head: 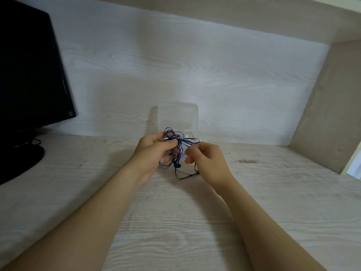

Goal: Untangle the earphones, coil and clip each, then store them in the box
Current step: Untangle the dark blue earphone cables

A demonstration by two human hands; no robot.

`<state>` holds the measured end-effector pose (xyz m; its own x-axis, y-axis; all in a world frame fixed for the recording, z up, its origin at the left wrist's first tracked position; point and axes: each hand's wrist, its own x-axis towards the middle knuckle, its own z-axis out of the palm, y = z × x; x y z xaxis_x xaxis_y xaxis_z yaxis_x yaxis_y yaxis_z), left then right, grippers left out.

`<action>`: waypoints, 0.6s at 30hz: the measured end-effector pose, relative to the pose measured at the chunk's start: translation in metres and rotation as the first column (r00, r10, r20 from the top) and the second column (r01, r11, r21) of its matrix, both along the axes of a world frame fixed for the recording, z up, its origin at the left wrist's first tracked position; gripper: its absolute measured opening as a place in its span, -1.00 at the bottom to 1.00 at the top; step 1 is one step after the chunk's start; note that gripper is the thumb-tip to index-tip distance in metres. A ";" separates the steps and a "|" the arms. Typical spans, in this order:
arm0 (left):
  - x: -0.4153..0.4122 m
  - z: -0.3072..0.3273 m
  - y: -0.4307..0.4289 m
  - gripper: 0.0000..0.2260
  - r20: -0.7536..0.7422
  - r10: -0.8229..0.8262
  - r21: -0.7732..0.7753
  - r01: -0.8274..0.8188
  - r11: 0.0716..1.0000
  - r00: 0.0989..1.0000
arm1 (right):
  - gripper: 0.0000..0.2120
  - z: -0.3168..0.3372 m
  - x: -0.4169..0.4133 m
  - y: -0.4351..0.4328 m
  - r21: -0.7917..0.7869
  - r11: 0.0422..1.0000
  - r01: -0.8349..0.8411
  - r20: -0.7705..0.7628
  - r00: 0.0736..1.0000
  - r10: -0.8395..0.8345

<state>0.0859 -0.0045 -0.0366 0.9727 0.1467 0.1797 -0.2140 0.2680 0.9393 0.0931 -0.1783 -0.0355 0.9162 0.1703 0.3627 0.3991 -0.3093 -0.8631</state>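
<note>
A tangle of dark blue earphone cable (175,140) hangs between my hands above the wooden desk (175,222). My left hand (154,151) grips the bundle, its fingers curled round the loops. My right hand (207,159) pinches a strand at the bundle's right side. An earbud (176,165) dangles below, and a loop of cable droops toward the desk. Behind my hands stands a clear plastic box (178,116) with its lid raised; a bit of white is visible at its base, partly hidden by the cable.
A black monitor (29,65) on a round stand (21,161) fills the left side, with cables at its foot. The desk sits in a niche with a white wood-grain back wall (175,65) and a beige side panel (328,106) on the right.
</note>
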 end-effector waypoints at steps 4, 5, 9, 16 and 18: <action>0.004 -0.005 0.006 -0.80 0.001 0.107 0.103 -0.107 0.989 0.994 | -0.81 0.005 -0.002 -0.004 0.197 0.980 0.004 -0.079 0.997 0.012; 0.006 -0.006 0.007 -0.81 -0.003 0.129 0.110 -0.128 0.986 0.992 | -0.80 0.006 -0.002 -0.005 0.250 0.968 -0.001 -0.103 0.994 0.028; 0.010 -0.006 0.008 -0.85 -0.006 0.216 0.117 -0.213 0.970 0.976 | -0.81 0.012 -0.005 -0.008 0.425 0.901 -0.087 -0.203 0.961 0.189; 0.008 -0.007 0.008 -0.85 0.036 0.185 0.083 -0.187 0.979 0.982 | -0.82 0.007 -0.007 -0.006 0.234 0.930 -0.283 -0.195 0.924 0.330; 0.007 -0.006 0.007 -0.83 0.051 0.153 0.089 -0.157 0.984 0.987 | -0.75 0.002 -0.003 -0.003 0.125 0.975 -0.183 -0.111 0.974 0.197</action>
